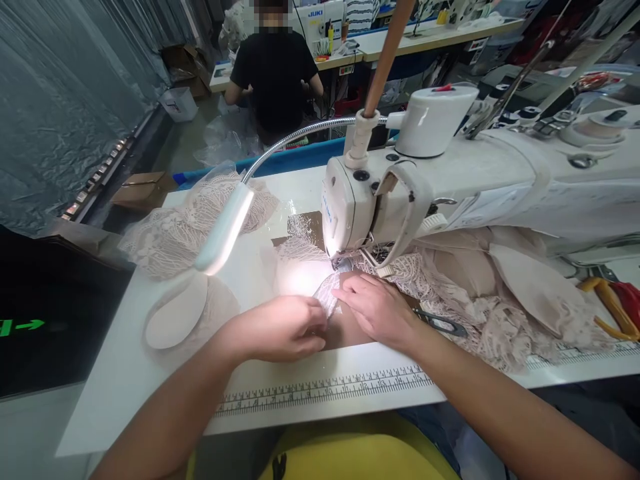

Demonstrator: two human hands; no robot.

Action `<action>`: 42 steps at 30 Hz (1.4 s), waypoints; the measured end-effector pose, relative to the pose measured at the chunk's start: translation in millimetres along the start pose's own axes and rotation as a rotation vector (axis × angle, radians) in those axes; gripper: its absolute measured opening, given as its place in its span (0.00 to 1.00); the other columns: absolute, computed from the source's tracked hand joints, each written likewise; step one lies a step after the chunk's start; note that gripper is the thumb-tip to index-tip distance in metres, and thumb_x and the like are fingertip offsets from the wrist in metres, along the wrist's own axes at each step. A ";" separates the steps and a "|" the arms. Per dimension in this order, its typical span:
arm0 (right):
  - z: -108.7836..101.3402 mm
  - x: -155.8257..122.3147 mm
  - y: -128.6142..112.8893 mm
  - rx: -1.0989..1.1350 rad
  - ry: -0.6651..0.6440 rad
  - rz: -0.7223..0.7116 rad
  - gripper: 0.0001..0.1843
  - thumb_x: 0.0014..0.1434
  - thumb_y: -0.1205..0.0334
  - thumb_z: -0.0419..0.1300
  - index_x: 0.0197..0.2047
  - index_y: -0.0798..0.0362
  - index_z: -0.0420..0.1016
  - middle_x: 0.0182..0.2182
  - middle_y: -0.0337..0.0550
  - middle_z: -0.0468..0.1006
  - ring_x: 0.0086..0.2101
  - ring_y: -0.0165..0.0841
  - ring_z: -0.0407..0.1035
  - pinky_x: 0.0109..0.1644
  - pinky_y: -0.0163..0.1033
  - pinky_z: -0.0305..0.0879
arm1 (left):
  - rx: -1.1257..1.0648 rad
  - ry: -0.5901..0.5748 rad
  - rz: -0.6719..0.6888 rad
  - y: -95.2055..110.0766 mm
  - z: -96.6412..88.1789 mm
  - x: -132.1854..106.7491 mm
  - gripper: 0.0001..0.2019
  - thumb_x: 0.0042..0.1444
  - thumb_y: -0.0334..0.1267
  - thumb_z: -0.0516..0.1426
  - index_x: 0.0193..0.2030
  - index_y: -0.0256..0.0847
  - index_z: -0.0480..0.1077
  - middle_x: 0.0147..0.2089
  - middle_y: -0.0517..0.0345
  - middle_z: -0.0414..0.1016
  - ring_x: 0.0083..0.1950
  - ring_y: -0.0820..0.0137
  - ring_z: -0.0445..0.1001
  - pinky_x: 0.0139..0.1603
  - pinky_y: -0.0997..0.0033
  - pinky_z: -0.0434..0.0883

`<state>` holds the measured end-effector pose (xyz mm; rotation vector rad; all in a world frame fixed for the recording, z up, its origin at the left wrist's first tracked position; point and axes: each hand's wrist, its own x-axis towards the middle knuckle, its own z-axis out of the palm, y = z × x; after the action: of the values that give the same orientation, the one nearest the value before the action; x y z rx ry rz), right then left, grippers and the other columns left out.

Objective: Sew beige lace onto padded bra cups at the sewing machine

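Note:
Pale pink lace fabric [327,293] lies under the needle end of a white sewing machine [345,207]. My left hand [283,328] is closed, its fingers pinching the near edge of the lace. Just right of it, my right hand [377,307] rests over the lace close to the presser foot, fingers bent and pressing down on it. The fingertips of both hands are partly hidden. A lit lamp [227,230] on a bendable metal neck shines on the work from the left. Beside my right wrist are dark thread snips [440,323].
A beige bra cup [177,313] lies on the white table [120,393] at left, with a lace heap [175,233] behind it. More lace and cups [525,287] crowd the right side, near orange-handled scissors [610,307]. A printed ruler [325,392] runs along the front edge. Another person [273,80] sits beyond.

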<state>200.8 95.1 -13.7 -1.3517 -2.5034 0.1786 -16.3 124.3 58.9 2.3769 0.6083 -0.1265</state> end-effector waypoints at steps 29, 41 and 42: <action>3.1 8.7 1.2 -0.137 0.048 0.118 0.20 0.60 0.72 0.49 0.51 0.55 0.74 0.35 0.46 0.75 0.34 0.36 0.65 0.33 0.39 0.55 | 0.488 0.357 0.193 -60.8 22.0 36.9 0.22 0.64 0.43 0.48 0.59 0.31 0.67 0.61 0.43 0.67 0.50 0.58 0.67 0.52 0.56 0.68; 1.6 1.3 -0.1 -0.062 -0.017 0.038 0.19 0.56 0.75 0.50 0.46 0.54 0.75 0.35 0.44 0.74 0.34 0.33 0.62 0.37 0.37 0.53 | 0.457 0.348 0.155 -58.1 22.5 35.9 0.21 0.65 0.43 0.48 0.58 0.34 0.68 0.61 0.46 0.68 0.52 0.58 0.66 0.52 0.56 0.67; 1.8 1.3 -0.4 -0.065 -0.015 0.039 0.19 0.56 0.75 0.50 0.46 0.54 0.75 0.35 0.44 0.73 0.34 0.33 0.62 0.37 0.38 0.53 | 0.454 0.354 0.145 -57.2 23.0 36.2 0.21 0.65 0.43 0.48 0.57 0.34 0.68 0.60 0.46 0.68 0.52 0.58 0.66 0.52 0.56 0.67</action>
<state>199.2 96.0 -15.1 -1.4301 -2.5166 0.1163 -8.9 162.0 -1.4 2.9068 0.6148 0.2527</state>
